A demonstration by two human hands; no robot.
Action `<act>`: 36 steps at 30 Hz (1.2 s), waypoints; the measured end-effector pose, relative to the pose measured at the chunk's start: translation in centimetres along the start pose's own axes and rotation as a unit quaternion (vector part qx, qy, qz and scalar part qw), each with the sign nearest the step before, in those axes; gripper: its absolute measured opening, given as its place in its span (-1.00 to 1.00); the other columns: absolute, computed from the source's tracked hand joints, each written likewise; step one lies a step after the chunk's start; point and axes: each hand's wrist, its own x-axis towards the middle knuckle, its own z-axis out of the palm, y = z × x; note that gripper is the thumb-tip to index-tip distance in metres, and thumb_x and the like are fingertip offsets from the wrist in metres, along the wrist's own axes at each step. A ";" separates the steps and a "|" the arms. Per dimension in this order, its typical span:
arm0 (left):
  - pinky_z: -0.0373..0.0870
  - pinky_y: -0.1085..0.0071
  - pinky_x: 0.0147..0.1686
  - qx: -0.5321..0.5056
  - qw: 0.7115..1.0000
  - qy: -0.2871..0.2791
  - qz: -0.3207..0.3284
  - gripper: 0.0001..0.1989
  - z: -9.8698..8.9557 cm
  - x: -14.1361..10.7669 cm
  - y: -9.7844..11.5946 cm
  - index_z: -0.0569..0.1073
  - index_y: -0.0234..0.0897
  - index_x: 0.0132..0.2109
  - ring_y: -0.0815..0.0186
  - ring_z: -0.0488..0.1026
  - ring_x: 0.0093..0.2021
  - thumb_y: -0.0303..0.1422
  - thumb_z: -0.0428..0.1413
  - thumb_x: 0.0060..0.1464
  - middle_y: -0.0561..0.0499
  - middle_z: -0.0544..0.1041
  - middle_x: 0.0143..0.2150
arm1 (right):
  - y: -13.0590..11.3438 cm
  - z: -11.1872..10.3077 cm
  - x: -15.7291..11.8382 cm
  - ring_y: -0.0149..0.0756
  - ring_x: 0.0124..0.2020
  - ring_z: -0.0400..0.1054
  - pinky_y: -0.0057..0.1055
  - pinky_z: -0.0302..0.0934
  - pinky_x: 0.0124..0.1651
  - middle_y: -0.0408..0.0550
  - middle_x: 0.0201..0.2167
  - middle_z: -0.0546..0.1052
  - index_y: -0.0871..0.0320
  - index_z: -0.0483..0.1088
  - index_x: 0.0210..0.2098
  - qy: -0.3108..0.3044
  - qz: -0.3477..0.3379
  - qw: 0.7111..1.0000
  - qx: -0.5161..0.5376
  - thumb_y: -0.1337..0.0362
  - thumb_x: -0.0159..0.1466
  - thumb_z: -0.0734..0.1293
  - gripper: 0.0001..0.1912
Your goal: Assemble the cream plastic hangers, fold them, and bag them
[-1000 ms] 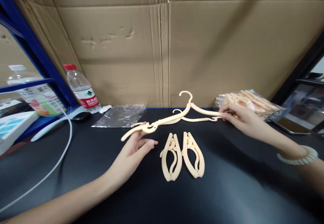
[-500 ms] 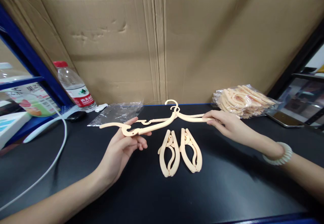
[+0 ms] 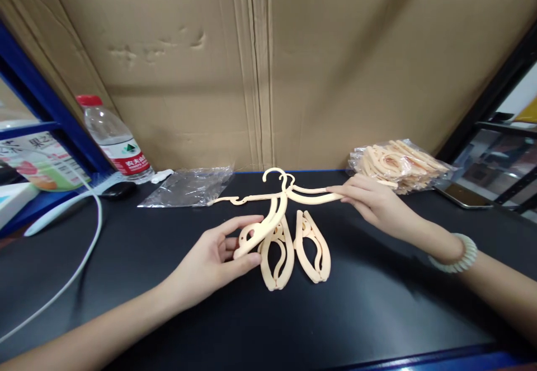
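Observation:
In front of me a cream folding hanger (image 3: 274, 214) is held above the table by both hands. My left hand (image 3: 210, 259) grips its left arm, which has its end piece folded back; the thumb presses below and fingers wrap behind. My right hand (image 3: 369, 200) pinches the tip of the right arm. Just behind it is a second cream hanger (image 3: 255, 198), its left arm extended; whether my right hand also touches it, I cannot tell. Two folded hangers lie nearer me, the left one (image 3: 288, 259) partly covered by the held hanger, the right one (image 3: 325, 253) beside it.
A plastic bag of folded hangers (image 3: 398, 164) lies at the back right, beside a phone (image 3: 464, 196). An empty clear bag (image 3: 188, 186) lies at the back left near a water bottle (image 3: 119, 141). A white cable (image 3: 94, 236) crosses the left side. Cardboard (image 3: 335, 69) stands behind.
The front hanger's left arm has swung down toward me and its end piece is now folded in. My left hand has shifted its grip from underneath to the folded end. My right hand keeps its hold.

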 end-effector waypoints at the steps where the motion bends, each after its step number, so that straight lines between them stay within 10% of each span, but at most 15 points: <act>1: 0.38 0.46 -0.43 0.001 1.000 0.010 0.000 -0.50 0.0 0.0 0.1 0.45 -0.21 0.05 0.32 0.45 -0.40 -0.27 0.29 -0.08 -0.01 0.56 -0.30 | 0.1 0.0 0.0 -0.17 -0.28 0.28 -0.23 0.23 -0.24 0.03 -0.29 0.44 0.10 0.34 0.06 0.005 0.004 1.000 0.000 0.40 0.39 0.11 -0.68; 8: 0.34 0.50 -0.43 -0.029 0.982 0.180 0.045 -0.58 -0.7 0.5 -0.2 0.54 -0.26 -0.04 0.40 0.32 -0.45 -0.24 0.30 -0.08 0.03 0.47 -0.42 | 0.5 -0.4 -0.1 -0.10 -0.20 0.29 -0.14 0.23 -0.15 0.04 -0.19 0.47 0.03 0.43 -0.06 0.080 0.005 0.991 -0.109 0.37 0.37 0.18 -0.75; 23: 0.42 0.50 -0.30 -0.066 0.977 0.191 0.064 -0.61 -0.7 0.6 -0.5 0.55 -0.28 -0.08 0.38 0.43 -0.36 -0.27 0.32 -0.10 -0.02 0.57 -0.25 | -1.4 -1.2 -0.1 -0.25 -0.41 0.38 -0.24 0.21 -0.34 0.11 0.11 0.40 0.11 0.44 -0.13 0.021 -0.044 0.960 -0.274 0.46 0.39 0.10 -0.70; 36: 0.50 0.49 -0.20 -0.116 0.953 0.261 0.099 -0.60 -0.5 0.2 0.2 0.47 -0.30 -0.11 0.36 0.51 -0.30 -0.24 0.33 -0.09 -0.02 0.58 -0.21 | -0.9 0.4 -0.1 -0.13 -0.06 0.39 -0.12 0.36 -0.03 0.13 0.08 0.36 0.09 0.39 -0.04 0.045 0.003 0.999 0.011 0.41 0.37 0.14 -0.73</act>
